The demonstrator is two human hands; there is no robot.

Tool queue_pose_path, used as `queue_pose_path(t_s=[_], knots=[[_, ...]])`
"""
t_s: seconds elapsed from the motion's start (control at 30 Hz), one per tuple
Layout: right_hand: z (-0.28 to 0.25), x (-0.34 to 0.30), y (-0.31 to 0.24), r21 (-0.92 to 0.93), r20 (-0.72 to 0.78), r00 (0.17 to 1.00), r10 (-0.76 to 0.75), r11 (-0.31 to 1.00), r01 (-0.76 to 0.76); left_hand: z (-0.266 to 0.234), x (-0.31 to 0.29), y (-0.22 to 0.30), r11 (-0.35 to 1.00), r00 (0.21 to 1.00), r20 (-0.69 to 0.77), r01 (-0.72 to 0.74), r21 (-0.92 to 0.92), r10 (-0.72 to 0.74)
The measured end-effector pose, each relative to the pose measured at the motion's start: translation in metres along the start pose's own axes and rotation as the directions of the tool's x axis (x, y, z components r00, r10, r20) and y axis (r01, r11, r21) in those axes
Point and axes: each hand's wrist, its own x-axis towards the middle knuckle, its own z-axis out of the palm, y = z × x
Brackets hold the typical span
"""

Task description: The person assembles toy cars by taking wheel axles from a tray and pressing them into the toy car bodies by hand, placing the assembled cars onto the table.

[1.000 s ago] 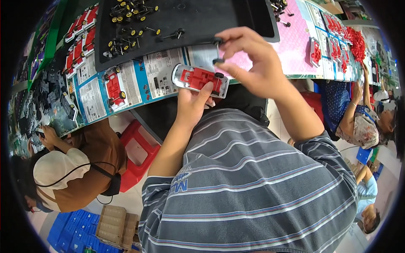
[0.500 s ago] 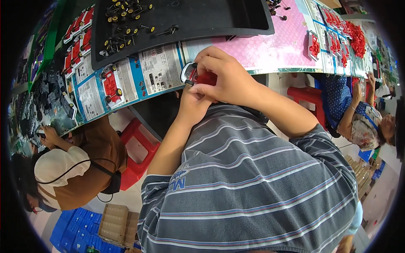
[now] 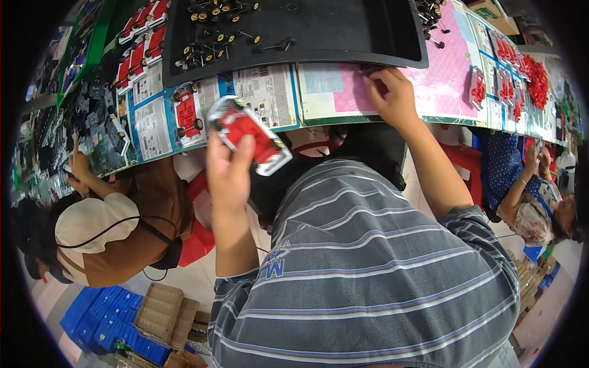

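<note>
My left hand (image 3: 230, 175) grips a toy car (image 3: 251, 138) with a red underside and a white and silver body. The car is held tilted, underside up, just off the table's front edge. At the near rim of the black tray (image 3: 343, 56) is my right hand (image 3: 396, 101), its fingers curled and closed; whatever they pinch, if anything, is hidden there. Several small wheel axles (image 3: 211, 52) with yellow and black wheels lie in the tray's left part. Another red and white toy car (image 3: 187, 113) rests underside up on the table, left of my left hand.
Rows of red and white car bodies (image 3: 138, 61) line the table's far left, beside dark grey parts (image 3: 89, 119). More cars and a red heap of parts (image 3: 535, 80) are at the right. A person in brown (image 3: 147, 239) sits left; another person (image 3: 521, 196) works at the right.
My hands have come apart. The left carried the toy car leftward and turned it underside up; the right moved to the tray's near rim. The whole view has shifted somewhat.
</note>
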Motion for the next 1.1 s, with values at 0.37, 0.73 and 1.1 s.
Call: queue_pose_path(t_s=[0.37,0.73,1.1], knots=[[0.008,0.0,-0.002,-0.04,0.005,1.0,-0.011,0.999,0.011,-0.166,0.068,0.069,0.97,0.93,-0.354,-0.005,0.241,0.093],[-0.007,-0.003,0.005,0.171,-0.019,1.0,-0.006,0.985,0.009,-0.215,0.105,0.046,0.871,0.929,-0.364,0.234,0.433,-0.068],[-0.147,-0.041,0.12,-0.409,-0.56,0.801,0.209,0.772,-0.487,-0.209,0.094,0.038,0.578,0.944,-0.315,0.206,0.789,0.094]])
